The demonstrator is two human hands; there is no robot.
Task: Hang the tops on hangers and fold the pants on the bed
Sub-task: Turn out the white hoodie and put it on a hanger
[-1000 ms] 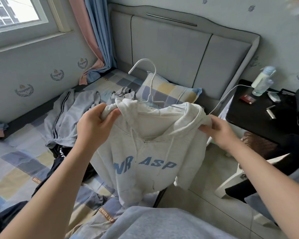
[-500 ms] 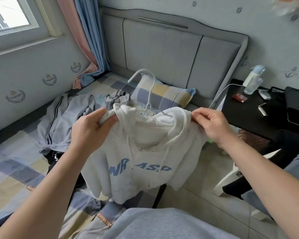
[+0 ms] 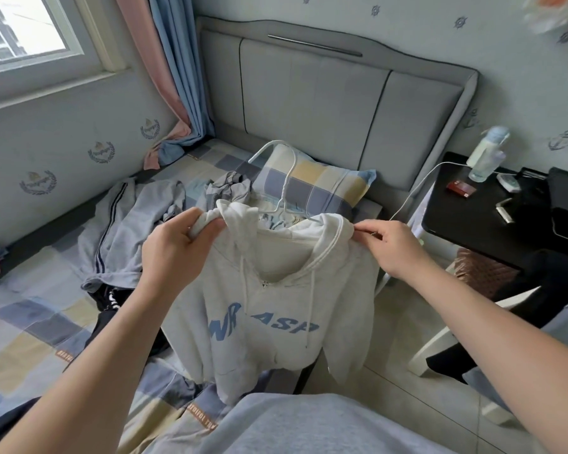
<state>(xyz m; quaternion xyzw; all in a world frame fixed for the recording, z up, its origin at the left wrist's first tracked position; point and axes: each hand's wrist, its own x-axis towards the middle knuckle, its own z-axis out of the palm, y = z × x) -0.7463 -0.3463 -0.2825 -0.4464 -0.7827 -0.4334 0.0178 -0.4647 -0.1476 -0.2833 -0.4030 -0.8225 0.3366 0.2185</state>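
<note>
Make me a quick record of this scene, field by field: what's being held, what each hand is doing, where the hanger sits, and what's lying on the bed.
held item: pale hoodie with blue lettering
left: left hand grips one shoulder of the hoodie
right: right hand pinches the other shoulder
hanger: white hanger inside the neck opening, hook sticking up
on bed: bed holds a grey striped garment, dark clothes, checked pillow
beside bed: black nightstand with a bottle

A person holds a pale grey hoodie with blue lettering above a checked bed, the left hand gripping one shoulder and the right hand pinching the other, a white hanger rising from the neck opening.
</note>
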